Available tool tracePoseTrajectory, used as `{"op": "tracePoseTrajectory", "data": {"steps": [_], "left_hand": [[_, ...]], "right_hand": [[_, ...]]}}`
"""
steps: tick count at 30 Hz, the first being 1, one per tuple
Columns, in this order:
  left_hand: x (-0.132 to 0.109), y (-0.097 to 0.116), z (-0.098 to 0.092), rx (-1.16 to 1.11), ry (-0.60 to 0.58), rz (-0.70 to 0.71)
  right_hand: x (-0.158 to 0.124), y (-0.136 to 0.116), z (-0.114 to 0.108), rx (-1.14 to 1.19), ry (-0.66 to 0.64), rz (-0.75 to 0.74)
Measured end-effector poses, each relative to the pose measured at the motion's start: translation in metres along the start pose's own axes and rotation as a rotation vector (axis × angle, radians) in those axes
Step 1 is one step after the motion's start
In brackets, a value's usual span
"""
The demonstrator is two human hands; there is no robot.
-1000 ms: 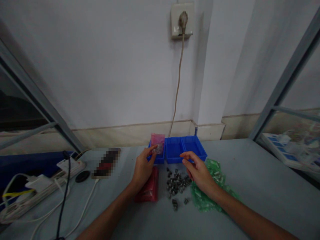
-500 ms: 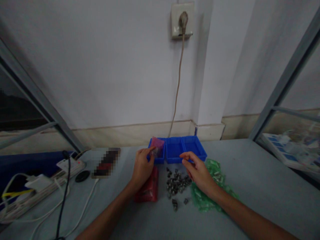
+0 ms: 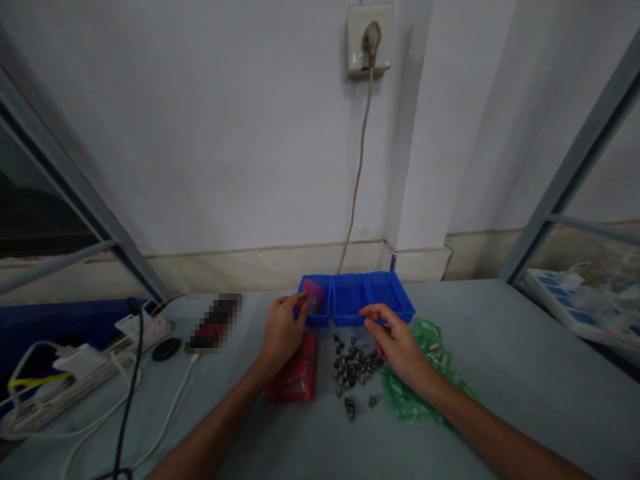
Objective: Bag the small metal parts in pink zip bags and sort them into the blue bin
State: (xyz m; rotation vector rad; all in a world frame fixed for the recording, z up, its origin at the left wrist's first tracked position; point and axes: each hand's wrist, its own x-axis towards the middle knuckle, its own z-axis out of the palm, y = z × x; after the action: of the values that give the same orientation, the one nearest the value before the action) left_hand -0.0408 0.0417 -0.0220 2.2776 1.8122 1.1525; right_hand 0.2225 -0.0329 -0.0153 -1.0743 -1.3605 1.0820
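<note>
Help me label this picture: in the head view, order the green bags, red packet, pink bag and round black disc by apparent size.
1. Green bags, taken together
2. Red packet
3. Pink bag and black disc: too alike to rank

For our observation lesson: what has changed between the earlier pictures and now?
The pink bag has sunk lower into the leftmost blue tray; whether the left hand has let go is unclear. The right hand, metal pieces and green bags stayed put.

Pink bag lower in the blue tray.
I see the pink bag (image 3: 313, 295) down below the blue tray's (image 3: 320, 321) back rim, my left hand (image 3: 284, 328) shifted slightly leftward.
</note>
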Motion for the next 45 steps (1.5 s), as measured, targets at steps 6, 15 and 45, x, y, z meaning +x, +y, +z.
{"op": "tracePoseTrajectory", "data": {"steps": [6, 15, 45], "left_hand": [[-0.003, 0.006, -0.002, 0.068, -0.019, 0.074], [-0.008, 0.018, -0.005, 0.155, -0.020, 0.121], [-0.012, 0.021, -0.005, 0.262, -0.050, 0.243]], "right_hand": [[0.000, -0.001, 0.001, -0.010, 0.017, -0.004], [0.001, 0.003, 0.001, 0.011, 0.008, -0.001], [0.002, 0.007, 0.000, 0.019, -0.004, -0.003]]}}
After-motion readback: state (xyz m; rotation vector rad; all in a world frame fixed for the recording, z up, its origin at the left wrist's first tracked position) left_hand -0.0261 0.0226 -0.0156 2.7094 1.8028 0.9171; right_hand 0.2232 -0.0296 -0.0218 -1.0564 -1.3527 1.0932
